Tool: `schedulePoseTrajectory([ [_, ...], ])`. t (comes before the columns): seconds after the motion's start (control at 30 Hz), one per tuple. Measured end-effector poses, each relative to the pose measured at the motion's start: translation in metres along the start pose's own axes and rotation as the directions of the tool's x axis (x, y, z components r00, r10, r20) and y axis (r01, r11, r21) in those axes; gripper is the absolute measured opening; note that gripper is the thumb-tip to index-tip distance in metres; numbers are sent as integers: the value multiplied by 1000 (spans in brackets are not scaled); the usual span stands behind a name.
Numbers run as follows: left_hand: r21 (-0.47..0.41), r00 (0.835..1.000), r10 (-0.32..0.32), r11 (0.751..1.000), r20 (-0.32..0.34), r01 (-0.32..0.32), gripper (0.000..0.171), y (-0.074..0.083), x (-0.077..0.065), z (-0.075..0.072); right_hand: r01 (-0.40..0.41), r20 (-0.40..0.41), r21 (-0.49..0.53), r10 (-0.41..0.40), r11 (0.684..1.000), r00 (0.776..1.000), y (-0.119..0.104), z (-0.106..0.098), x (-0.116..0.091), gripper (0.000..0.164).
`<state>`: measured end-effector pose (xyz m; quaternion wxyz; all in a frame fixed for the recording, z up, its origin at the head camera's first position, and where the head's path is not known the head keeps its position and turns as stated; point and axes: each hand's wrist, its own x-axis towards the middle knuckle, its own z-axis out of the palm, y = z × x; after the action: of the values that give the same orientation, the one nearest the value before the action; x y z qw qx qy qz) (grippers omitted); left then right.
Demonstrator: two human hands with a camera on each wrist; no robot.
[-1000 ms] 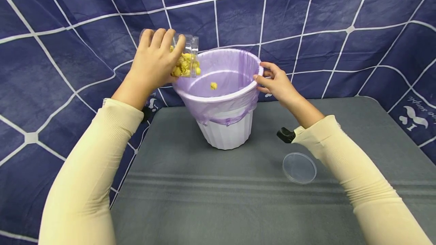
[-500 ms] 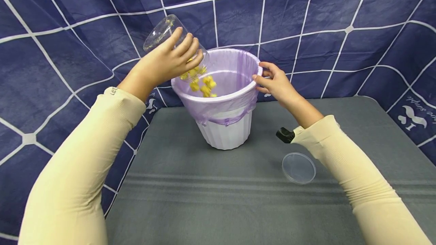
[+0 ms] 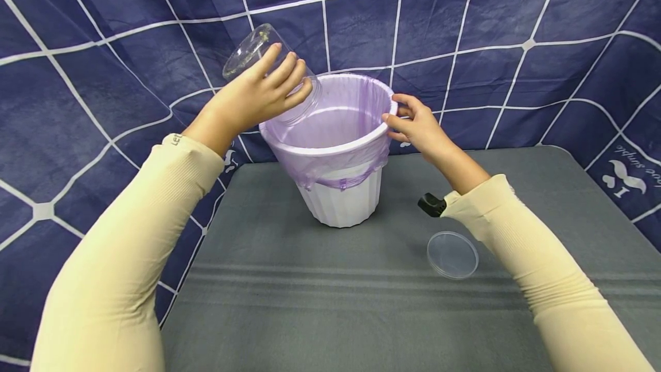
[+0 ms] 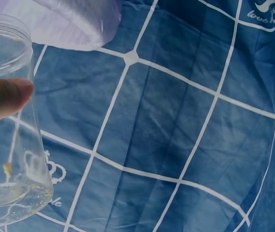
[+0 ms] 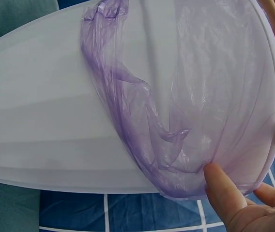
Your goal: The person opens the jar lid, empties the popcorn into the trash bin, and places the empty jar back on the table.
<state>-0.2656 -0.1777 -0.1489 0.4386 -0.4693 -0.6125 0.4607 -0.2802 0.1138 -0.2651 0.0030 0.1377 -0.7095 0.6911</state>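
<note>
My left hand (image 3: 263, 88) grips a clear plastic jar (image 3: 242, 57), tilted bottom-up with its mouth over the left side of a white trash bin (image 3: 343, 206). Only crumbs and a small yellow bit show inside the jar (image 4: 33, 169) in the left wrist view, where the thumb presses its side. A purple bag (image 3: 330, 171) lines the bin and folds down over the rim. At the bin's right rim, my right hand (image 3: 417, 128) holds on with thumb and fingers; one fingertip touches the bag (image 5: 181, 150) in the right wrist view. The bin's floor is hidden.
A round clear lid (image 3: 453, 255) lies on the grey table (image 3: 330, 303), in front and right of the bin. Behind hangs a blue cloth (image 3: 454, 22) with white lines. A black device (image 3: 431, 205) sticks out at the right cuff.
The left hand has tipped the jar further over, and the yellow popcorn-like pieces have fallen out into the bin. The right hand has stayed on the rim.
</note>
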Motion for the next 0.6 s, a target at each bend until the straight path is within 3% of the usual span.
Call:
schedulePoseTrajectory([
  [0.17, -8, 997, -70, 998, -15, 70, 40, 7, 1, 1, -2, 1, -4, 2, 1000, 1000, -1, 0, 0, 60],
  [0.27, -39, 987, -158, 987, -20, 157, 38, 12, 3, 1, -3, 2, -11, 3, 1000, 1000, -1, -1, -1, 60],
  [0.33, -89, 971, -238, 968, -12, 236, 36, 14, 4, 0, -3, 3, -15, 3, 1000, 1000, -1, -1, -1, 60],
  [0.4, -175, 945, -324, 929, 38, 325, 33, 16, 5, -1, -3, 3, -16, 3, 1000, 1000, -1, -1, -1, 60],
  [0.5, -287, 885, -441, 837, 147, 465, 66, 18, 6, -4, -2, 2, -13, 2, 1000, 1000, 0, -1, -1, 60],
  [0.57, -331, 835, -506, 766, 218, 551, 92, 20, 5, -6, -1, 1, -9, 1, 1000, 1000, 0, -1, -1, 60],
  [0.6, -344, 810, -533, 733, 245, 586, 97, 20, 5, -6, 0, 2, -9, 0, 1000, 1000, 0, -1, -1, 60],
])
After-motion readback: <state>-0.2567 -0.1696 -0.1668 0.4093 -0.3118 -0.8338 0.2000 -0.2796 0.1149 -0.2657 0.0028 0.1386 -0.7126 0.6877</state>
